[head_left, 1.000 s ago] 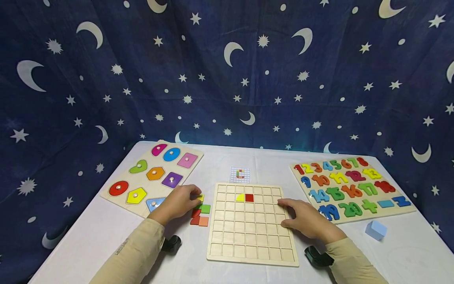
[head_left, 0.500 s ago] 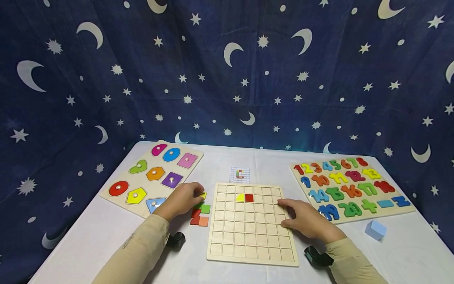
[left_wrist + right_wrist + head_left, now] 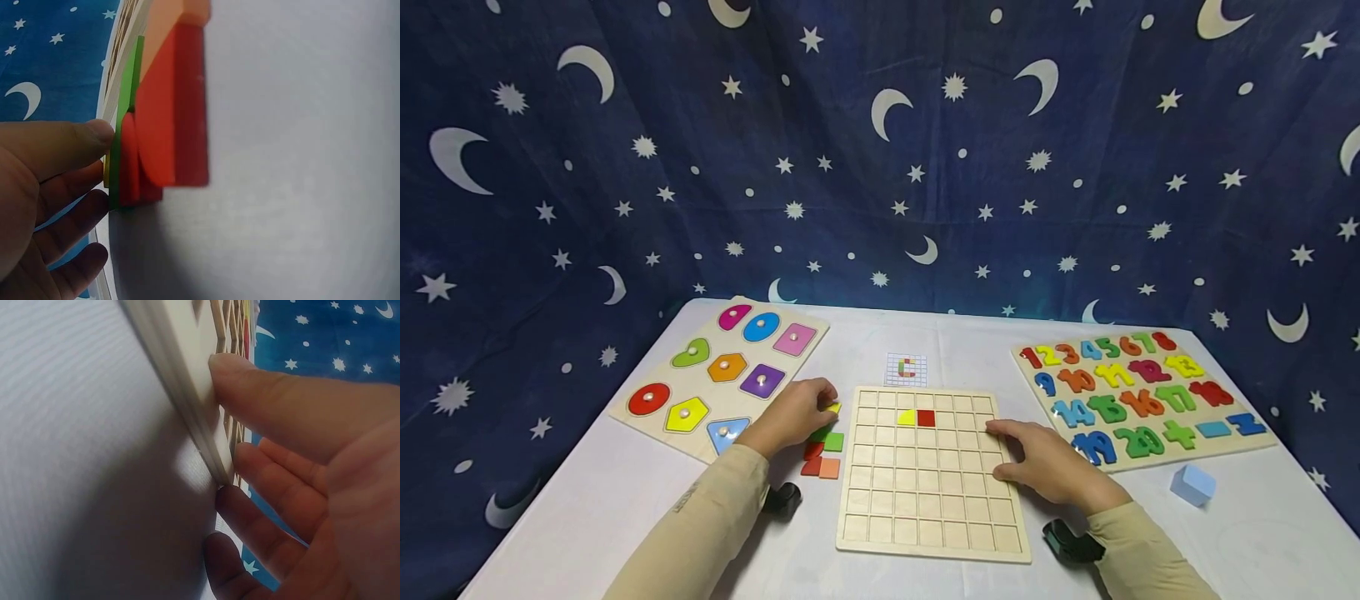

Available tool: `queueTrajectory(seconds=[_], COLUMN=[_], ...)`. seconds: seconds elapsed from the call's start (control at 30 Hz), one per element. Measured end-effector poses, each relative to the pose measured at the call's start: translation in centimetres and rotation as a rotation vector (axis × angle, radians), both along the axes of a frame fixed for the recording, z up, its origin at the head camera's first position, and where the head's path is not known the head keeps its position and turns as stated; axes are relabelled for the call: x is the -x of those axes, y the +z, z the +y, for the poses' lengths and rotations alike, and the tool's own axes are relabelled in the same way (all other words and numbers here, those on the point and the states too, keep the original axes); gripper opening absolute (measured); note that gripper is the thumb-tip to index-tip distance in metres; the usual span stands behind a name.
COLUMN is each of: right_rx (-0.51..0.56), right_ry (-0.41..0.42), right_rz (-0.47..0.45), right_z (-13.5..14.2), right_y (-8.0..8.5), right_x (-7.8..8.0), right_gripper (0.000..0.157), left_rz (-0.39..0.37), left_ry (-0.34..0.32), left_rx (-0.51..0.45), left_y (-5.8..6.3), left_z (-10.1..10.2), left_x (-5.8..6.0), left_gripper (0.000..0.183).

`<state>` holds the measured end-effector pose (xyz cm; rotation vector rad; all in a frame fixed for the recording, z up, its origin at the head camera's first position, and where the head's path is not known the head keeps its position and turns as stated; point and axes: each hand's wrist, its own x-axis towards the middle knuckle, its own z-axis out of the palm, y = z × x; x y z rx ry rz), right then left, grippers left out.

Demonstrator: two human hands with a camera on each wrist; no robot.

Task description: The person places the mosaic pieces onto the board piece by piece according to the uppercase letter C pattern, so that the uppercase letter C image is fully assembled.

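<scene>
My left hand (image 3: 793, 414) pinches a yellow tile (image 3: 834, 407) between thumb and fingers, left of the wooden grid board (image 3: 917, 506). Most of that tile is hidden by the fingers. Just below lie green tiles (image 3: 833, 442), red tiles (image 3: 811, 467) and a salmon tile (image 3: 829, 469); the left wrist view shows a red tile (image 3: 169, 119) close up. On the board, a yellow curved piece (image 3: 907, 417) sits beside a red square tile (image 3: 927, 418). My right hand (image 3: 1045, 461) rests on the board's right edge, thumb and fingers spread along it.
A small pattern card (image 3: 906, 369) lies behind the board. A knobbed shape puzzle (image 3: 722, 367) stands at left, a number puzzle (image 3: 1142, 400) at right. Near the latter is a light blue block (image 3: 1192, 485). A starry cloth (image 3: 850, 167) hangs behind the table.
My left hand has shifted slightly right and away from me, and the yellow tile moves with it. My right hand stays at the board's edge.
</scene>
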<state>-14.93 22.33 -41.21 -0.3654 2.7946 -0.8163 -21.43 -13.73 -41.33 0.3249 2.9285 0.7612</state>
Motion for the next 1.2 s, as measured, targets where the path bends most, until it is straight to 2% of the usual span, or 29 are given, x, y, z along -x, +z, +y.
queueTrajectory(seconds=[0.27, 0.5, 0.9, 1.2], right_rx=[0.003, -0.005, -0.006, -0.006], right_ry=[-0.002, -0.002, 0.007, 0.002], right_rz=[-0.002, -0.008, 0.007, 0.001], right_z=[-0.05, -0.03, -0.01, -0.11], right_y=[0.02, 0.03, 0.08, 0.16], right_x=[-0.05, -0.09, 0.07, 0.04], right_gripper=[0.062, 0.062, 0.062, 0.062], left_rz=[0.021, -0.036, -0.017, -0.021], left_ry=[-0.015, -0.003, -0.014, -0.002], left_rx=[-0.006, -0.023, -0.047, -0.02], left_y=[0.0, 0.06, 0.14, 0.25], left_z=[0.12, 0.55, 0.53, -0.08], left_x=[0.09, 0.01, 0.05, 0.21], left_gripper=[0.021, 0.023, 0.027, 0.023])
